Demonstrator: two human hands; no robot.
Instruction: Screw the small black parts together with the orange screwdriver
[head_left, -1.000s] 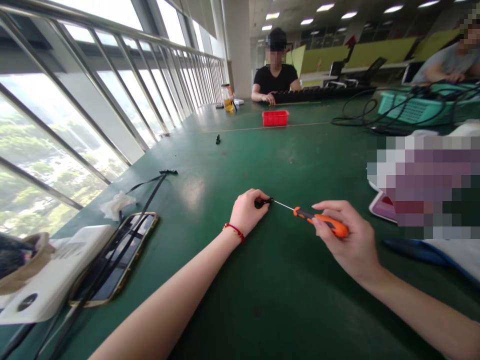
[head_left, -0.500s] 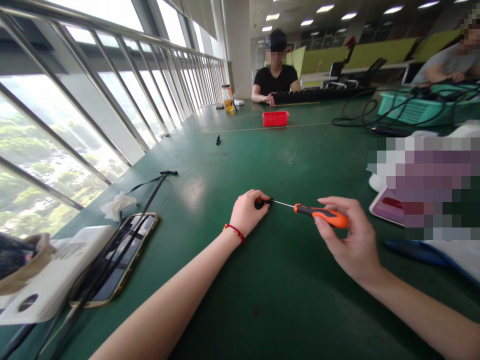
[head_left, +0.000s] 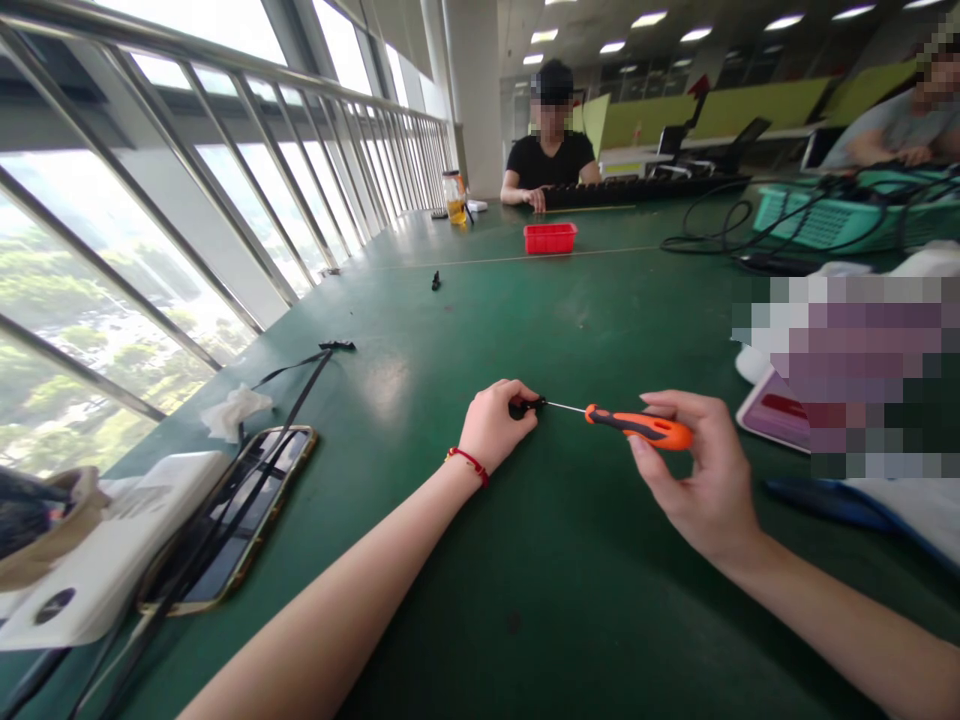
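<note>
My left hand (head_left: 493, 424) rests on the green table (head_left: 570, 310), fingers closed on a small black part (head_left: 519, 407). An orange-handled screwdriver (head_left: 637, 427) lies almost level, and my right hand (head_left: 697, 470) is pinched round its handle. Its thin metal shaft reaches left and its tip meets the black part. A red cord is tied round my left wrist.
At the left lie a phone (head_left: 232, 515), a white box (head_left: 97, 560), a black strap (head_left: 300, 365) and crumpled tissue (head_left: 234, 408). Farther off are a small black piece (head_left: 436, 280), a red tray (head_left: 550, 237), a bottle (head_left: 454, 196), cables and a teal basket (head_left: 832, 215). A person in black (head_left: 551, 150) sits opposite; another at far right.
My right hand has turned the screwdriver handle between its fingers and lifted it slightly. The left hand and the black part have stayed in place.
</note>
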